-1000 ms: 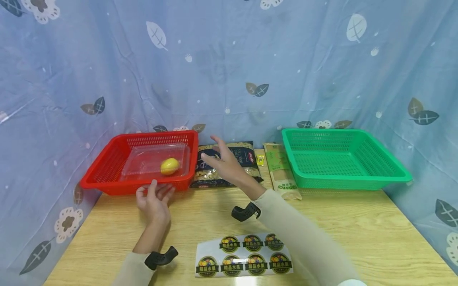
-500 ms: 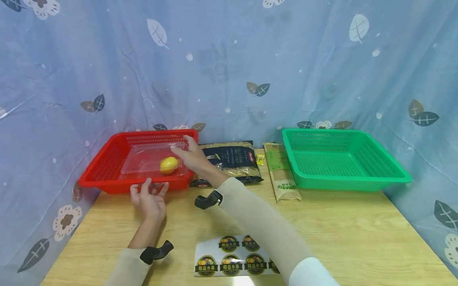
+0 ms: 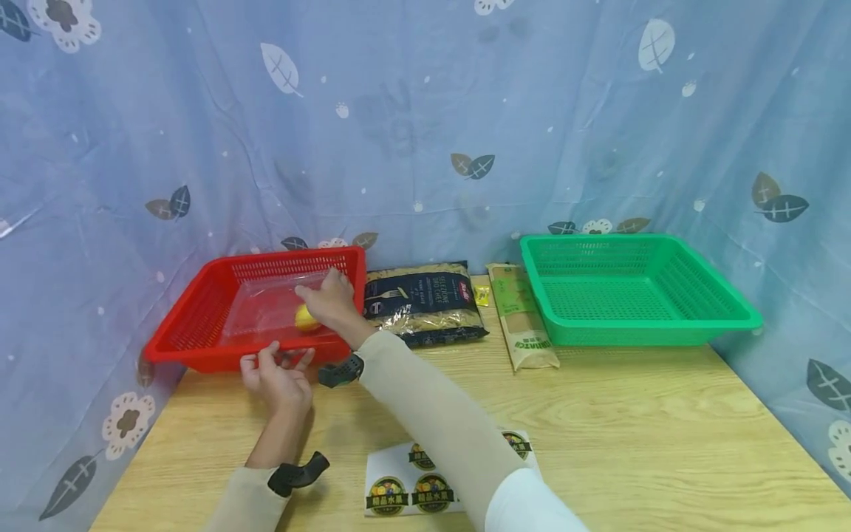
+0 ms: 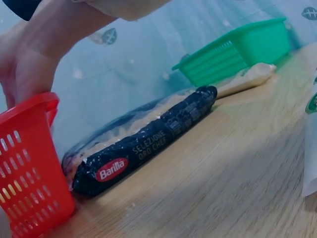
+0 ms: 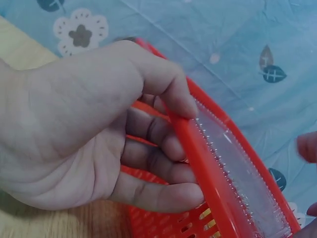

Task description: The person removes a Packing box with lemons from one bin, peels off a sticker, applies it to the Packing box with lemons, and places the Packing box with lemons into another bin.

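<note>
A red basket [image 3: 213, 358] stands at the left of the table, with a clear plastic container [image 3: 259, 307] in it. At the right end of this container lies a yellow, lemon-like fruit [image 3: 306, 319]. My left hand [image 3: 279, 377] grips the basket's front rim, thumb on top and fingers curled underneath, as the right wrist view shows close up. Reaching into the basket, my right hand [image 3: 330, 299] hovers at the fruit and partly covers it in the head view. Its thumb [image 5: 307, 146] and a finger stand apart at the edge of the right wrist view.
Right of the red basket lies a pasta bag [image 3: 428, 303], with a small yellow packet [image 3: 482, 295] and a long paper bag [image 3: 521, 314] beside it. A green basket [image 3: 638, 334] stands at the right. A sticker sheet [image 3: 388, 493] lies in front, partly under the right sleeve.
My right hand has moved left from above the pasta bag into the red basket, down to the yellow fruit. My left hand has stayed at the basket's front rim.
</note>
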`<control>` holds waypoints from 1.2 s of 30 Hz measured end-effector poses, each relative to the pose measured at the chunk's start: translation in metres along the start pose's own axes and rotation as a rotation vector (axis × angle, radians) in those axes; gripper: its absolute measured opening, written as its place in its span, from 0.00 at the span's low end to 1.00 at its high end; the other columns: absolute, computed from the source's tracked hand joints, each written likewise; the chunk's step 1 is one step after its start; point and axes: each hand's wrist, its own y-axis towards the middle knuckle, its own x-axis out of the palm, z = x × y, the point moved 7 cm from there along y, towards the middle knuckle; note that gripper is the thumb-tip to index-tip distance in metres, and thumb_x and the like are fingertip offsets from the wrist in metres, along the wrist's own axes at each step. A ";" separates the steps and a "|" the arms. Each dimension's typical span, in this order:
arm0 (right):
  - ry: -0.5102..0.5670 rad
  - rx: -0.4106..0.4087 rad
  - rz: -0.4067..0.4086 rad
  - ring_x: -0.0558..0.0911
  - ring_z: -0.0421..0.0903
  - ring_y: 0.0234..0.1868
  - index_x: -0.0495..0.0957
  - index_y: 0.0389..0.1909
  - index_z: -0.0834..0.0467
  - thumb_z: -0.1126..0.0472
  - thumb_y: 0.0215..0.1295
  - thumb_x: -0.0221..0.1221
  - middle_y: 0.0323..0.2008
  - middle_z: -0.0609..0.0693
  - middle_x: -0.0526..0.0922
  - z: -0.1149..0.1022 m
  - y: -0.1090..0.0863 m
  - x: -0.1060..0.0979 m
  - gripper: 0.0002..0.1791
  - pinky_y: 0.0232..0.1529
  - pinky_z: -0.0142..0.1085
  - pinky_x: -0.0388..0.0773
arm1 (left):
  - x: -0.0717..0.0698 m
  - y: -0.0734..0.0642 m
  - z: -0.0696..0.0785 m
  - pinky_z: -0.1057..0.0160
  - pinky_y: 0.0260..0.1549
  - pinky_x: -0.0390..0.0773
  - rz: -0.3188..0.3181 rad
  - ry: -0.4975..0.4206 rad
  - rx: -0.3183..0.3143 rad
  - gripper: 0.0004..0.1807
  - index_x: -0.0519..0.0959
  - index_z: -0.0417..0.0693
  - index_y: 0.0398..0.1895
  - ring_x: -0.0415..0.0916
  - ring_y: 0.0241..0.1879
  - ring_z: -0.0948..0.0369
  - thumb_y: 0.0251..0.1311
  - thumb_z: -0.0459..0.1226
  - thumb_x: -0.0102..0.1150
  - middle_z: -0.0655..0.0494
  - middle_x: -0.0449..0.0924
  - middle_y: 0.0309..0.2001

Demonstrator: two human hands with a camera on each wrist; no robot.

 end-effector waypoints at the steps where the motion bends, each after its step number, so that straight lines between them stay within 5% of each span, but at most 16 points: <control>1: -0.020 0.009 0.001 0.71 0.48 0.59 0.65 0.66 0.57 0.45 0.66 0.64 0.58 0.51 0.74 0.000 0.000 0.001 0.34 0.61 0.43 0.75 | 0.001 0.000 0.000 0.56 0.18 0.84 0.002 0.000 0.002 0.08 0.64 0.43 0.34 0.72 0.17 0.55 0.68 0.26 0.50 0.49 0.67 0.27; 10: -0.218 0.048 -0.034 0.71 0.49 0.52 0.67 0.58 0.55 0.51 0.59 0.68 0.49 0.51 0.74 -0.001 -0.006 0.013 0.30 0.55 0.43 0.76 | -0.004 0.001 0.002 0.56 0.18 0.84 0.026 0.026 -0.026 0.06 0.65 0.43 0.37 0.74 0.19 0.54 0.67 0.29 0.51 0.48 0.70 0.31; 15: -0.286 0.056 -0.109 0.74 0.49 0.47 0.66 0.59 0.56 0.52 0.61 0.66 0.43 0.51 0.75 0.002 -0.009 0.024 0.30 0.52 0.40 0.75 | -0.011 0.001 0.005 0.56 0.18 0.84 0.037 0.035 0.010 0.05 0.65 0.41 0.36 0.75 0.18 0.54 0.67 0.28 0.51 0.46 0.70 0.30; 20: -0.135 0.097 -0.158 0.78 0.47 0.40 0.66 0.62 0.59 0.56 0.63 0.66 0.41 0.52 0.79 0.010 -0.007 0.023 0.30 0.45 0.39 0.81 | -0.008 -0.001 0.001 0.56 0.15 0.83 0.009 -0.003 0.009 0.04 0.65 0.39 0.35 0.75 0.15 0.54 0.67 0.26 0.48 0.47 0.71 0.26; 26: 0.045 0.110 -0.178 0.75 0.49 0.47 0.69 0.60 0.58 0.57 0.64 0.66 0.47 0.53 0.75 0.018 -0.001 0.018 0.26 0.54 0.45 0.79 | -0.003 -0.003 -0.003 0.56 0.16 0.84 0.007 0.016 0.011 0.04 0.65 0.39 0.35 0.76 0.15 0.54 0.67 0.26 0.47 0.47 0.71 0.26; 36: 0.202 0.125 -0.101 0.75 0.47 0.45 0.73 0.53 0.55 0.57 0.62 0.67 0.46 0.51 0.71 0.013 -0.003 0.013 0.20 0.52 0.48 0.82 | -0.005 0.001 -0.003 0.56 0.15 0.83 0.026 0.015 0.028 0.05 0.66 0.40 0.33 0.76 0.14 0.53 0.66 0.26 0.49 0.47 0.71 0.24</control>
